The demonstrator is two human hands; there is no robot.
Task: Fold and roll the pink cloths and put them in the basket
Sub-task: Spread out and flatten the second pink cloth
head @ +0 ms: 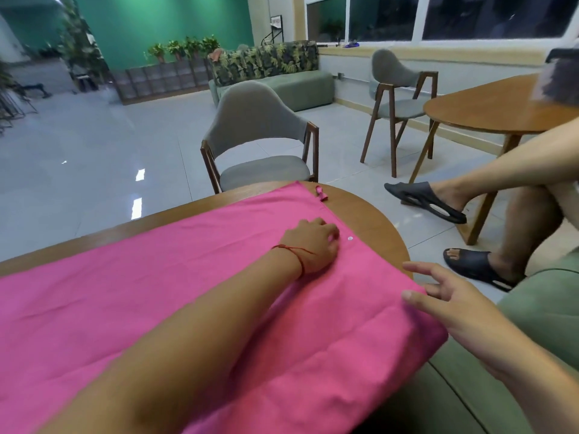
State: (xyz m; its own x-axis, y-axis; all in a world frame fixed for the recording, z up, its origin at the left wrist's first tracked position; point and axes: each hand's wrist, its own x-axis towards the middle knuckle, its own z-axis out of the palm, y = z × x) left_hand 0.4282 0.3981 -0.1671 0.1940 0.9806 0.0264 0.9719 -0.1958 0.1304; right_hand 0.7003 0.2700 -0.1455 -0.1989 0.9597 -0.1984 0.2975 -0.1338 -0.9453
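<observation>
I see my left hand (313, 245) lying on the pink cloth (156, 277), with the forearm reaching across it from the near left. The fingers are bent down onto the fabric, but I cannot tell whether they pinch it or only rest there. A red string (297, 256) circles that wrist. Just beyond the fingertips, to their right, a small white snap (350, 238) sits on the cloth. Farther out past the hand, a little pink loop (322, 193) sticks up at the cloth's far corner. The cloth lies spread flat under this hand and covers most of the wooden bench (369, 220), running off to the left. My right hand (457, 311) is open with its fingers spread. It is at the cloth's right edge, to the right of the left hand and nearer to me, and the thumb tip is on or just at the fabric. Below this hand is a green seat (548, 308). Beyond the left hand, past the bench, stands a grey chair (253, 120). Well off to the right of my right hand are another person's legs in black sandals (426, 203).
</observation>
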